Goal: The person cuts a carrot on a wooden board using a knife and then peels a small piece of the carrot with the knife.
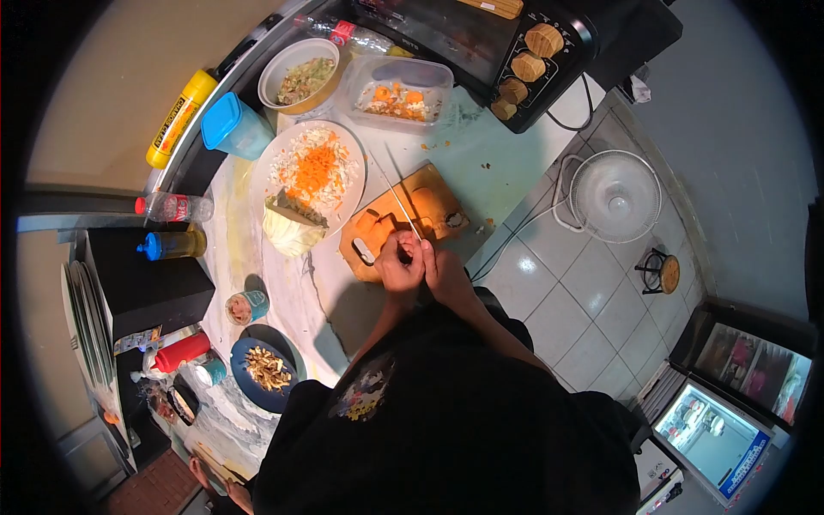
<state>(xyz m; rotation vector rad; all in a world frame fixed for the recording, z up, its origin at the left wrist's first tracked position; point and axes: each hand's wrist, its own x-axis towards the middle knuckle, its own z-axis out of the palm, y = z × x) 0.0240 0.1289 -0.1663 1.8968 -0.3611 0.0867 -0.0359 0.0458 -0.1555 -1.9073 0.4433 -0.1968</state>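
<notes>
My right hand (439,268) is closed at the near end of a long, thin knife (399,196), whose blade points away over the wooden cutting board (345,245). Pressed close beside it, my left hand (399,264) has its fingers curled; what they hold, if anything, is hidden. Orange carrot pieces (374,227) lie on the board by my left fingers, with more orange further right. Left of the board, a big plate (356,163) carries shredded orange carrot (314,170), pale shreds and a cut piece of cabbage (293,233).
A clear plastic container (433,73) and a bowl (273,79) of chopped food stand behind. A toaster oven (528,60) sits back right. A dark plate (249,386) of brown pieces is at left. Another person's hands (225,487) show lower left. A fan (615,196) stands on the floor.
</notes>
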